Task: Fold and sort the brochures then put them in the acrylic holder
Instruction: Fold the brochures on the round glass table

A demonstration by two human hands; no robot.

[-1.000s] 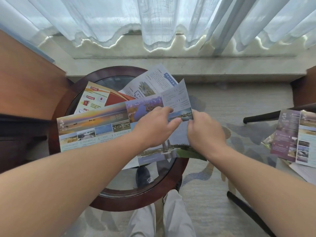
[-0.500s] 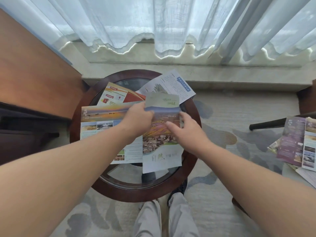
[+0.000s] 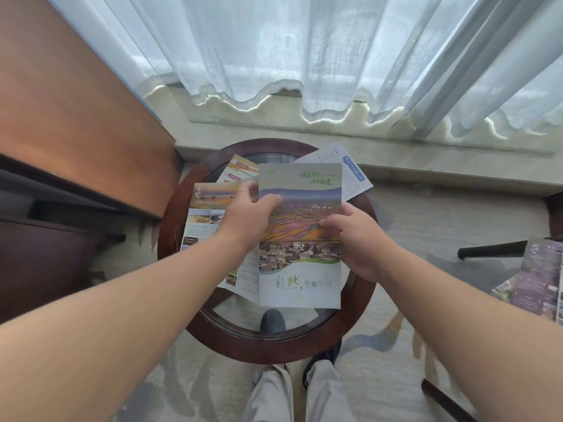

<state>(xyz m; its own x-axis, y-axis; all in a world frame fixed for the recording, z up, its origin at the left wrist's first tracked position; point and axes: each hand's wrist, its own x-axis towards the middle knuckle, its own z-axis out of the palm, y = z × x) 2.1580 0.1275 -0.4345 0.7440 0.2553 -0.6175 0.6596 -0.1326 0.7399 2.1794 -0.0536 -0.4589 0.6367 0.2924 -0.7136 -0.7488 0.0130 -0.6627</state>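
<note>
One folded brochure (image 3: 300,239) is pinched over the bench (image 3: 359,303) between left hand (image 3: 248,214) and right hand (image 3: 355,239), others (image 3: 207,217) seemingly lie unfolded beneath, and no acrylic holder shows.

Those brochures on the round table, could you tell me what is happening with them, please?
A person holds a folded brochure by its side edges, left hand on one and right hand on the other, above a round glass-topped table. More brochures lie spread on the table beneath: an orange one at left and a white one at the back. Another pile sits off to the right. No acrylic holder is in view.
</note>
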